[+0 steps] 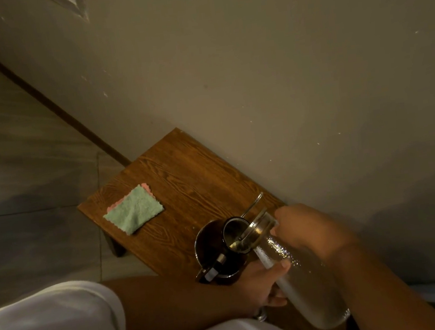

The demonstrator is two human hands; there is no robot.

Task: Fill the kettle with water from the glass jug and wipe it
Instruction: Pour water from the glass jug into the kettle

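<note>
We count one glass jug (292, 270) tilted over one kettle (216, 250); our left hand (258, 286) and right hand (309, 227) both wrap the jug; one cloth (134, 210) lies apart.

- One view only is given, taken from the person's head.
- The scene is seen from above, looking forward and down, and the picture is tilted.
- The hands (309, 233) and jug (295, 270) are seen close up, low and right.
- The small table (179, 175) is seen a bit farther off, against the wall (280, 61).
- The floor (18, 161) is seen at left.
</note>
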